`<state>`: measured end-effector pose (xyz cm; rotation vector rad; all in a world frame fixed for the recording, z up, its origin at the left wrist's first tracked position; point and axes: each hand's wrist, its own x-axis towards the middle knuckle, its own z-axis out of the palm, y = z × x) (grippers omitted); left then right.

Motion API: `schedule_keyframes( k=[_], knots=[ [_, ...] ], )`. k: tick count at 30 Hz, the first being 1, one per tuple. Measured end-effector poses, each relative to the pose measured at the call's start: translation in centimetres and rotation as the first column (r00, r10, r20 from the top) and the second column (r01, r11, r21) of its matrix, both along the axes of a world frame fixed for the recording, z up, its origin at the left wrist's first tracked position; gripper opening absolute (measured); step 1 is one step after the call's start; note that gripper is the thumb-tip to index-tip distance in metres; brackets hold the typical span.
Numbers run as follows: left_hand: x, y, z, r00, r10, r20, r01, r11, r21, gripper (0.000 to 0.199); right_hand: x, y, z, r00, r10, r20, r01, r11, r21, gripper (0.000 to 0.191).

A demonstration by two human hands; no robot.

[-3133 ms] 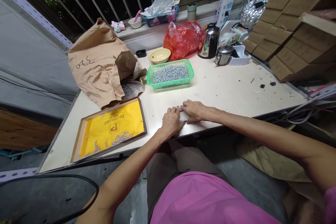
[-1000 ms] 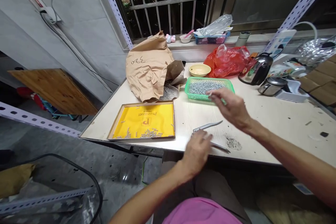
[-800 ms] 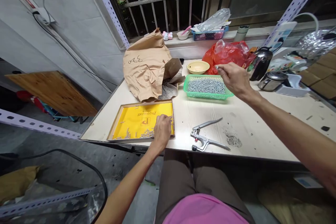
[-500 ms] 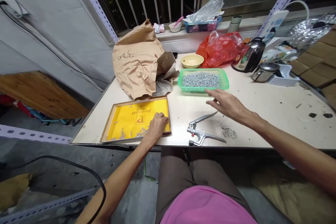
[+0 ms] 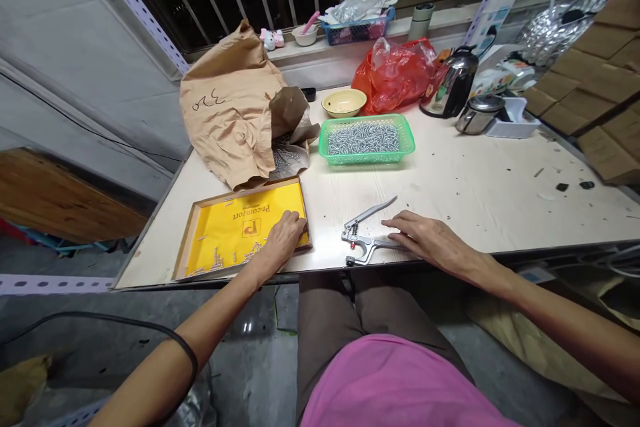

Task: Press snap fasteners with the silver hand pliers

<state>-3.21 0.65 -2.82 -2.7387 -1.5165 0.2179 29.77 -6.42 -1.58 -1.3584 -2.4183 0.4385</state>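
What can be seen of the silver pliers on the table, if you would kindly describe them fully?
The silver pliers look metallic, with a slim upper handle and a lower handle spread apart. Between them, near the joint, is a coil spring; below sit a small red part and a dark rounded end on a curved arm. They lie on the pale tabletop, near its front edge. The right hand covers the lower handle's end; whether it grips is unclear.

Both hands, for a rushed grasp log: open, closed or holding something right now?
Left hand: curled in the yellow-lined rectangular tray; whether it holds anything cannot be told.
Right hand: open, at the silver metal pliers, not closed on them.
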Motion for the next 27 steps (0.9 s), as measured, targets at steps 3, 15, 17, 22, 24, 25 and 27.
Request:
schedule_keyframes(
  k=[3, 15, 17, 22, 24, 25, 27],
  knots=[
    [0.3, -0.2, 0.7, 1.000, -0.006, -0.028, 0.006, 1.000, -0.025, 0.022, -0.1, -0.3, -0.3, 1.000, 0.006, -0.002, -0.006, 1.000, -0.012, 0.032],
    [1.1, -0.5, 1.9, 0.783, 0.444, 0.436, -0.352, 0.894, -0.279, 0.015, 0.3, -1.6, -1.6, 0.999, -0.036, -0.003, 0.036, 0.999, -0.015, 0.031],
    [2.4, -1.5, 2.1, 0.598, 0.593, 0.538, -0.322, 0.793, -0.516, 0.017, 0.3, -1.7, -1.9, 0.999, -0.034, 0.014, 0.034, 0.999, -0.002, 0.028],
    [6.9, -4.0, 1.7, 0.297, 0.829, 0.474, -0.082, 0.517, -0.852, 0.018, -0.3, -1.8, -2.6, 0.996, -0.004, 0.090, 0.000, 0.999, 0.050, 0.025],
    [8.0, -4.4, 1.2, 0.262, 0.859, 0.441, -0.078, 0.474, -0.877, 0.019, -0.4, -1.6, -2.8, 0.994, -0.013, 0.113, 0.006, 0.998, 0.060, 0.023],
    [8.3, -4.5, 0.9, 0.255, 0.867, 0.429, -0.084, 0.462, -0.883, 0.019, -0.4, -1.5, -2.9, 0.993, -0.013, 0.115, 0.006, 0.998, 0.060, 0.023],
    [8.7, -4.6, 0.2, 0.247, 0.883, 0.400, -0.085, 0.431, -0.898, 0.019, -0.2, -1.3, -3.0, 0.993, 0.000, 0.116, -0.007, 0.998, 0.065, 0.022]
  ],
)
